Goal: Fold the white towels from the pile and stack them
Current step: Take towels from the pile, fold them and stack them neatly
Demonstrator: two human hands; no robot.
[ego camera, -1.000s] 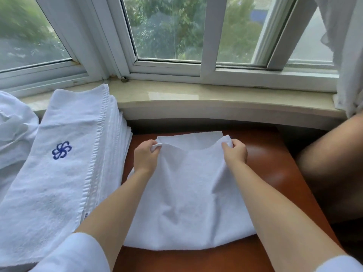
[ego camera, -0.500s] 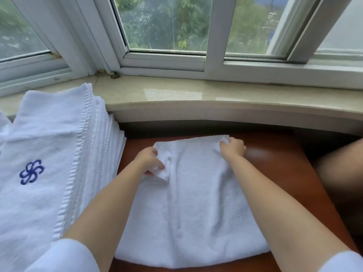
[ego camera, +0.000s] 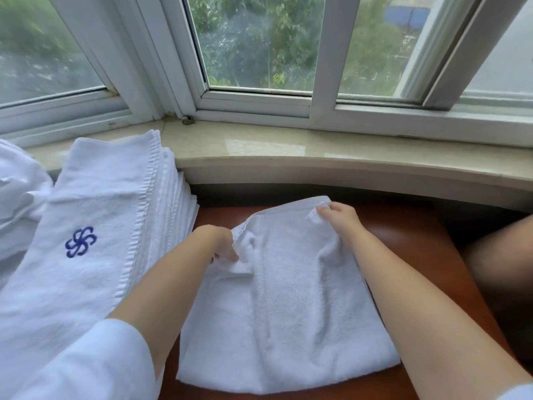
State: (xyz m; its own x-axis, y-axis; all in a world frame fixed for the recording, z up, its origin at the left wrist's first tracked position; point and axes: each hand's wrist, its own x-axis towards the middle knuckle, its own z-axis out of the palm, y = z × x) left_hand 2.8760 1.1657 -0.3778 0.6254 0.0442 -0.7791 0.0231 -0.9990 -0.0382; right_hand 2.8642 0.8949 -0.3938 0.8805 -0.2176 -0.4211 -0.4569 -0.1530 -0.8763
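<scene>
- The left hand (ego camera: 220, 243) pinched a bunched corner of the white towel (ego camera: 285, 307) between its curled fingers, at the towel's far-left edge.
- The right hand (ego camera: 339, 219) gripped the far-right corner of the same towel, with the fingers curled around a small fold of cloth.
- Both forearms reached forward over the towel, one along each side of it, and a white sleeve (ego camera: 95, 362) covered the left upper arm.
- The towel lay on the brown table (ego camera: 427, 255), spread toward the person, with its near edge rounded and close to the table's near side.
- The cloth between the two hands was wrinkled, and the far edge was lifted a little from the table.
- To the left of the towel stood the stack of folded towels (ego camera: 115, 226), just beside it; I cannot tell if they touched.
- The top towel of the stack carried a blue emblem (ego camera: 80, 241) like a flower.
- Further left of the stack, more loose white cloth (ego camera: 17, 186) was visible, partly cut by the frame.
- Beyond the towel ran a pale stone windowsill (ego camera: 288, 148), and above it the white window frame (ego camera: 323, 82) with green trees behind the glass.
- To the right of the towel, past the table edge, there was a dark blurred shape; I cannot tell what it was.
</scene>
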